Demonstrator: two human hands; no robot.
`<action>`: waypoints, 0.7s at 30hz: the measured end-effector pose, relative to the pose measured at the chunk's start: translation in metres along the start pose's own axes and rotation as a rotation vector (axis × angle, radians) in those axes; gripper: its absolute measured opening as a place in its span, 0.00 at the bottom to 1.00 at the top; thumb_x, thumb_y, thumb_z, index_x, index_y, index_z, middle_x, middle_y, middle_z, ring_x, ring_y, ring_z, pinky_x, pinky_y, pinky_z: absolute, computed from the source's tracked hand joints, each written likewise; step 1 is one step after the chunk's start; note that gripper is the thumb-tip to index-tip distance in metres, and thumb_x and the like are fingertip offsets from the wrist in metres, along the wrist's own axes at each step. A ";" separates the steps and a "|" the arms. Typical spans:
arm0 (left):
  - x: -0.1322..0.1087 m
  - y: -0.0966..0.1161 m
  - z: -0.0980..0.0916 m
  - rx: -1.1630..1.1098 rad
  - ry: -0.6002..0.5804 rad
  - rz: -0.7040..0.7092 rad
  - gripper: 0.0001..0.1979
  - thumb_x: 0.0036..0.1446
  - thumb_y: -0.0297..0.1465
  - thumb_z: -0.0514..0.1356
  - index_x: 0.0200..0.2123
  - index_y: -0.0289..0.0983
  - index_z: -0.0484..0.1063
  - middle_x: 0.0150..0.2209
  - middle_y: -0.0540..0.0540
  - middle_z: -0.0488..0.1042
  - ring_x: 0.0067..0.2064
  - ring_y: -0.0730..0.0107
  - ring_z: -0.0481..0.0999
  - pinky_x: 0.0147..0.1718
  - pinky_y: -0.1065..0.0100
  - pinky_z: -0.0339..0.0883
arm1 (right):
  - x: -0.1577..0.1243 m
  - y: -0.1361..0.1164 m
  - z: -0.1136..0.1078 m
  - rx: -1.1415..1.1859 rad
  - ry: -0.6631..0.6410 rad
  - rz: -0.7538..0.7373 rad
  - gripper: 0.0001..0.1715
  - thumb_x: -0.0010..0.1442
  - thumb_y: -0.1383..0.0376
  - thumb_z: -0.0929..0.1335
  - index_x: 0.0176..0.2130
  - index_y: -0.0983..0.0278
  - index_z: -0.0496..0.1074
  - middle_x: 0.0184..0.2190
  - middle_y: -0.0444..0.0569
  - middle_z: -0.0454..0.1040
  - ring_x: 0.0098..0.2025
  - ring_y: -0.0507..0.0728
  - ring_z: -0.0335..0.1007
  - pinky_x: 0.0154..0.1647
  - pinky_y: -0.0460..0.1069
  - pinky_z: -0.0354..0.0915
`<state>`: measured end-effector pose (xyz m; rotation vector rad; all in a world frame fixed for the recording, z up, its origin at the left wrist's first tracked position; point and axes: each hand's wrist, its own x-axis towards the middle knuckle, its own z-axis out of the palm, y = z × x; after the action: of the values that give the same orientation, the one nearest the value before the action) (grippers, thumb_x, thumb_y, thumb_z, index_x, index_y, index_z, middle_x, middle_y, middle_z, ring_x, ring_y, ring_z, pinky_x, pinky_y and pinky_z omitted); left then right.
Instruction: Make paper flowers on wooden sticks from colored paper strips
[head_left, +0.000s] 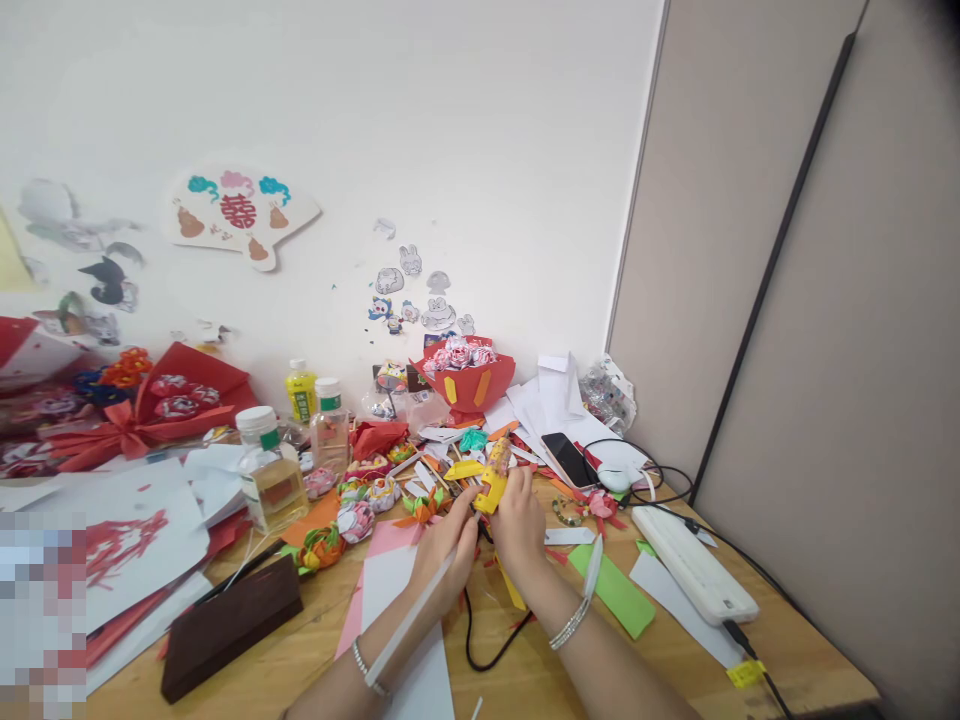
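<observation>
A yellow glue gun (pixel 493 482) is held upright over the middle of the table, its nozzle end pointing up and away from me. My left hand (pixel 444 548) grips it from the left, the thumb against its lower body. From the other side my right hand (pixel 520 520) closes around it, with its fingertips partly hidden. A long whitish translucent strip (pixel 411 618) runs along my left wrist and hand; I cannot tell whether the fingers hold it. Below the hands loops a black cord (pixel 487 668).
Folded paper flowers (pixel 355 521) and paper scraps crowd the table. Bottles (pixel 271 480) and a dark brown box (pixel 232 625) stand left; a red paper bouquet (pixel 465 380) is behind. Rightward lie green paper (pixel 613 592), a phone (pixel 568 460) and a white power strip (pixel 694 565).
</observation>
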<state>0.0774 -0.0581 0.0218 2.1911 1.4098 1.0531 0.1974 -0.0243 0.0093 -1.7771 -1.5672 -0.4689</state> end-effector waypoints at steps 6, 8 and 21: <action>-0.001 0.005 0.002 0.057 0.011 0.017 0.22 0.59 0.31 0.41 0.55 0.38 0.59 0.29 0.47 0.76 0.31 0.64 0.74 0.30 0.69 0.62 | -0.002 -0.005 -0.004 0.032 -0.003 0.020 0.12 0.55 0.78 0.59 0.39 0.65 0.59 0.38 0.54 0.69 0.29 0.55 0.71 0.19 0.46 0.59; -0.001 0.007 0.002 0.076 0.027 0.010 0.22 0.58 0.30 0.41 0.55 0.37 0.59 0.27 0.48 0.75 0.29 0.65 0.74 0.29 0.69 0.61 | -0.003 -0.006 -0.004 0.045 -0.001 0.025 0.11 0.55 0.77 0.60 0.38 0.65 0.59 0.38 0.53 0.69 0.29 0.56 0.71 0.18 0.46 0.58; -0.001 -0.006 0.009 -0.190 0.060 -0.008 0.21 0.59 0.32 0.42 0.52 0.35 0.63 0.21 0.53 0.70 0.22 0.71 0.68 0.24 0.72 0.58 | -0.004 -0.004 0.000 0.055 0.027 0.023 0.14 0.53 0.79 0.59 0.39 0.65 0.59 0.40 0.56 0.69 0.32 0.56 0.72 0.22 0.46 0.61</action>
<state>0.0801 -0.0554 0.0115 2.0326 1.2847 1.2065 0.1924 -0.0274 0.0073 -1.7378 -1.5256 -0.4332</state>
